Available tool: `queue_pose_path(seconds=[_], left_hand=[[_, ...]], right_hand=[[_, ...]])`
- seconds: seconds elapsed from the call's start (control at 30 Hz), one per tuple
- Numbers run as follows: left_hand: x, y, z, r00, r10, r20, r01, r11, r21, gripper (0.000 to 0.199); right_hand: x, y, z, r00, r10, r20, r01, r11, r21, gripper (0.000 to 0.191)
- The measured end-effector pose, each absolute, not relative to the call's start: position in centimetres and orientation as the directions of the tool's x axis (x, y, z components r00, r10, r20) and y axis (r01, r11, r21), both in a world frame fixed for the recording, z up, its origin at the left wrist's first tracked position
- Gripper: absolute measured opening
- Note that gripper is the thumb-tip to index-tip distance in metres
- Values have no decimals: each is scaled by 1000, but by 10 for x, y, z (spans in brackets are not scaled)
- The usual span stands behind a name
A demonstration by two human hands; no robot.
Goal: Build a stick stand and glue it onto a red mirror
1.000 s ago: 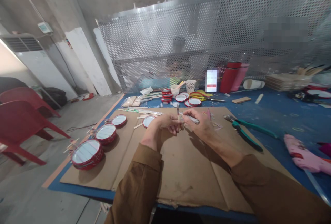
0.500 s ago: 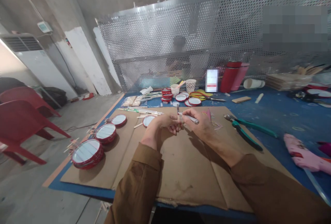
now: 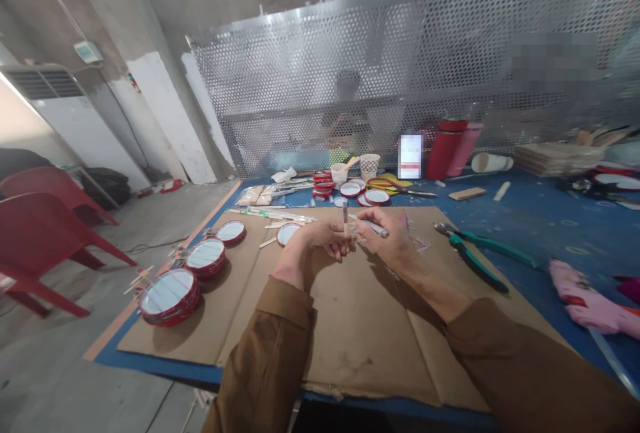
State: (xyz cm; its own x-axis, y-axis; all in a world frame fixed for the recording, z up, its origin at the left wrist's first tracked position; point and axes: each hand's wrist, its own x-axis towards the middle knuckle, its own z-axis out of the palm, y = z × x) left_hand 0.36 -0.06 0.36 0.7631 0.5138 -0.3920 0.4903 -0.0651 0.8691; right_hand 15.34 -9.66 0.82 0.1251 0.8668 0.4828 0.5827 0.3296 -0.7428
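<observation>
Over the cardboard sheet (image 3: 360,326), my left hand (image 3: 330,236) is closed on a small flat stick (image 3: 345,212) that points upward. The stick's lower end is hidden by the fingers. My right hand (image 3: 390,236) grips a whitish pen (image 3: 371,225) that slants across the fingers, close against the left fingertips. Whether its tip touches the stick is too small to tell. Left of my hands lie a red-rimmed lid with a pale face (image 3: 288,234) and loose wooden sticks (image 3: 268,242).
Three red round tins (image 3: 169,293) line the cardboard's left side. Green-handled pliers (image 3: 477,263) and a pink glue gun (image 3: 583,296) lie to the right. Paper cups (image 3: 369,165), yellow-handled scissors (image 3: 385,185), a phone (image 3: 411,153) and a red bottle (image 3: 444,150) stand or lie behind.
My right hand has shifted slightly, its fingers now nearer the base of the upright stick, and the pen has moved a little right. The left hand stays in place.
</observation>
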Motion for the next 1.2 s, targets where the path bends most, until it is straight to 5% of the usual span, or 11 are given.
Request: queue_pose_path(seconds=[1.2], left_hand=[[1, -3, 8, 769, 510, -386, 492, -85, 867, 36]], right_hand=[[153, -95, 5, 109, 871, 480, 575, 339, -745, 19]])
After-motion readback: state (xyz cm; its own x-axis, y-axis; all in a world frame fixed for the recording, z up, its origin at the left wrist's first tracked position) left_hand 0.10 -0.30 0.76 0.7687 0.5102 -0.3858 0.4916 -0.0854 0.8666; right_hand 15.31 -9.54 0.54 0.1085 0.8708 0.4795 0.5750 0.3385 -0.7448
